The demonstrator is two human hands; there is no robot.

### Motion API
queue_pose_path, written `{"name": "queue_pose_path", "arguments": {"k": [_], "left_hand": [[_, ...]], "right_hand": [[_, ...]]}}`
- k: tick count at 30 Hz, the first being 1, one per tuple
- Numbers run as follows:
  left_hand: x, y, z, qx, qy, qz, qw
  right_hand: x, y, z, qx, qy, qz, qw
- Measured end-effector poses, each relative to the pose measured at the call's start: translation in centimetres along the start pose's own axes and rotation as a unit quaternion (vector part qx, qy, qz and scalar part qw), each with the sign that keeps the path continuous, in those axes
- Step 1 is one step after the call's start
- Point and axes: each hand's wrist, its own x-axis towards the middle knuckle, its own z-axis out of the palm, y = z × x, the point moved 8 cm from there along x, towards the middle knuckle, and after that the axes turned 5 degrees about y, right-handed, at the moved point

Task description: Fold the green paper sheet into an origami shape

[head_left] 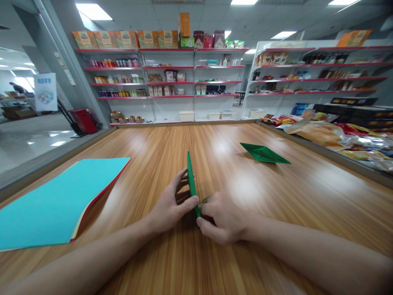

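Note:
A folded piece of green paper (190, 176) stands on edge above the middle of the table, seen almost side-on. My left hand (172, 207) grips it from the left, thumb on the near side and fingers behind it. At its near lower end, my right hand (222, 217) pinches the paper with curled fingers; the fingertips are partly hidden. Further right and back lies a green folded paper boat (264, 153), touched by neither hand. To the left rests a stack of coloured paper sheets (70, 196), light blue on top with red and cream edges below.
The wooden table (147, 262) has a raised rim. Past its right edge are snack bags (322, 133) and dark boxes (359, 112). Behind stand shelves (172, 96) of goods. At the left are a sign board (46, 92), a red object (82, 121) and a distant person (17, 87).

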Motion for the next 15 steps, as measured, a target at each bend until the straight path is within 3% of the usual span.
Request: {"name": "queue_pose_path", "arguments": {"k": [4, 7, 9, 12, 15], "left_hand": [[0.0, 0.5, 0.1, 0.021, 0.003, 0.007, 1.000], [0.3, 1.1, -0.8, 0.074, 0.051, 0.015, 0.996], [0.4, 1.2, -1.8, 0.108, 0.100, -0.008, 0.989], [0.4, 0.7, -2.8, 0.113, 0.131, -0.054, 0.983], [0.5, 0.4, -2.8, 0.094, 0.106, -0.061, 0.988]], "right_hand": [[0.0, -0.1, -0.3, -0.011, 0.009, 0.011, 1.000], [0.0, -0.3, -0.4, 0.015, 0.005, 0.019, 1.000], [0.0, -0.1, -0.4, 0.095, 0.000, 0.041, 0.995], [-0.1, 0.9, 0.0, 0.257, -0.003, 0.109, 0.960], [-0.2, 1.7, 1.0, 0.351, -0.034, 0.155, 0.923]]}}
